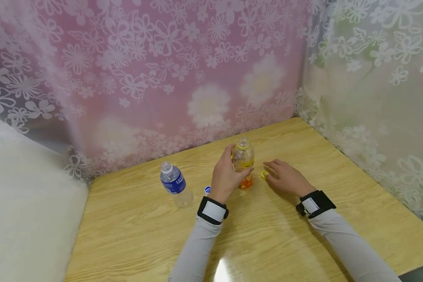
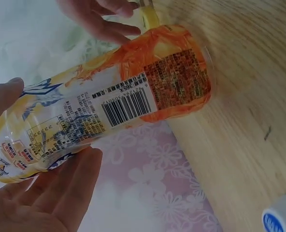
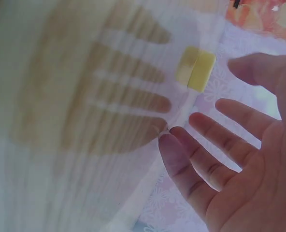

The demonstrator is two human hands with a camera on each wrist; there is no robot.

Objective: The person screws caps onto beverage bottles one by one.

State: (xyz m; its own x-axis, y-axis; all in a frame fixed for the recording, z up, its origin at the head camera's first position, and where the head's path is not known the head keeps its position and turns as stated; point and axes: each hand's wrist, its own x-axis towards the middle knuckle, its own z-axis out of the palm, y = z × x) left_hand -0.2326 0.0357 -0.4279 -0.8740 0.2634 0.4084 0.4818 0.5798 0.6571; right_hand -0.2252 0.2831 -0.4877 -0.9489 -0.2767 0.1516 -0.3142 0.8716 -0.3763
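My left hand (image 1: 226, 175) holds a clear plastic bottle (image 2: 128, 87) with an orange and yellow label, thumb on one side and fingers on the other. It stands uncapped on the table, its yellow-ringed neck (image 1: 243, 143) showing above the hand. To its right, my right hand (image 1: 285, 178) hovers low over the wood with fingers spread and slightly bent. A yellow bottle cap (image 3: 201, 71) sits just off the thumb and forefinger tips, with a gap between in the right wrist view. The palm holds nothing.
Left of my left hand stands an uncapped clear bottle (image 1: 174, 182) with a blue label. Between it and the hand lies a white and blue cap (image 1: 207, 189), partly hidden by the wrist. Flowered curtains (image 1: 183, 78) hang along the back and sides of the wooden table (image 1: 137, 235).
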